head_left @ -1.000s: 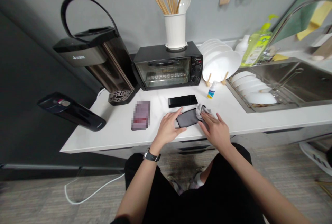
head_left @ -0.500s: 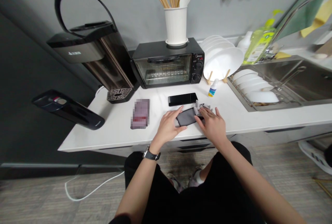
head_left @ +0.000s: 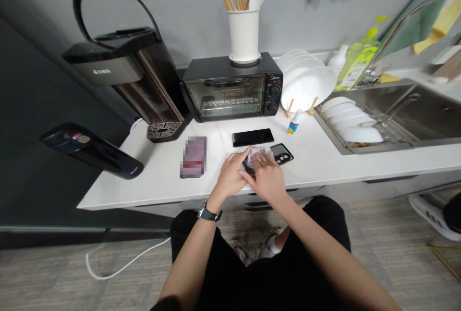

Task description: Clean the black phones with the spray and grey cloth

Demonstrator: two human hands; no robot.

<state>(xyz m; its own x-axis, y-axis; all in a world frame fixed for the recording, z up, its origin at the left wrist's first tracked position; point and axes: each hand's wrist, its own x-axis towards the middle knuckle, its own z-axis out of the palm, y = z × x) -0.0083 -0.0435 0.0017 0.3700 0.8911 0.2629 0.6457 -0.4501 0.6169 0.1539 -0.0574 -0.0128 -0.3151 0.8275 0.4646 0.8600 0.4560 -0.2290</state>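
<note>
Looks like a wipe-down mid-pass rn, imo; the phone case point(head_left: 283, 150) (prob just a case, pale showing thru the cam cutouts point(head_left: 282, 157)) lies flat on the white counter point(head_left: 219, 145), close to the front edge; the dark phone point(head_left: 253, 138) sits just beyond it, screen side up afaict, w/ nobody touching it.

Left hand point(head_left: 232, 171) is clamped round the left end of the case, fingers along the far side, thumb area mostly hidden, so can't tell how hard it's squeezing; right hand point(head_left: 268, 176) has its fingers pressed on a crumpled tissue point(head_left: 256, 153), pinning it to the case's left/middle part; the hands are together, right thumb overlapping the left hand, so not much room that side.

The cam end on the right is uncovered; small bottle point(head_left: 294, 122) stands nearby, past that end, hands off it; could be cleaner but the label's too small to read; a blurred-out purple thing point(head_left: 194, 156) lies left of the hands, well apart.

Next stroke, imo, calls for the left hand to hold that end firm while the tissue is drawn back right, pressure light & even; main risk is the case skidding or the tissue snagging on the cutout rims, so I'd ease off there; can't tell from here if the surface is wet or smudged.
</note>
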